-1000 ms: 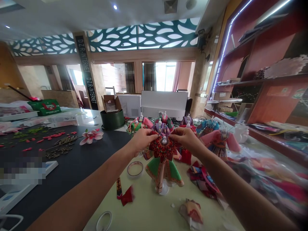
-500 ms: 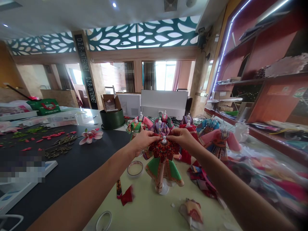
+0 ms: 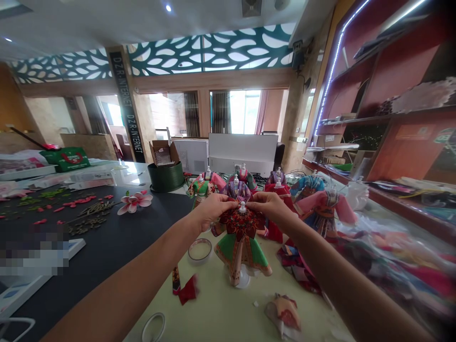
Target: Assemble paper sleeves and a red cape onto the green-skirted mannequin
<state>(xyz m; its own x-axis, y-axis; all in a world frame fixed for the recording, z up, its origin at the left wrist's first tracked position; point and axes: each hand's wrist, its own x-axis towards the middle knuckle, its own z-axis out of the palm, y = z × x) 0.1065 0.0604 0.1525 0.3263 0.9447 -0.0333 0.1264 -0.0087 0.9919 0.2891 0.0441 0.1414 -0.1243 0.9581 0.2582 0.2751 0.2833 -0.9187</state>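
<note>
A small dress form (image 3: 242, 207) with a white knob top stands upright on a clear base, wearing a green and beige skirt (image 3: 257, 254). Over its shoulders lies a dark red patterned collar (image 3: 242, 223) with a petal-shaped edge. My left hand (image 3: 217, 209) pinches the collar's upper edge left of the knob. On the other side, my right hand (image 3: 269, 204) pinches the same edge, fingertips close to the knob. Just behind stand several more dressed forms, one in purple (image 3: 238, 187) and one in red (image 3: 276, 194).
Tape rolls (image 3: 200, 250) and red fabric scraps (image 3: 188, 289) lie left on the pale green table. A beige and red cloth piece (image 3: 286, 313) rests in front. Colourful fabrics (image 3: 402, 256) pile up at right. An artificial flower (image 3: 134, 203) lies on the black surface.
Almost nothing differs. Both hands stay pinched on the collar beside the knob, and the dress form keeps its place.
</note>
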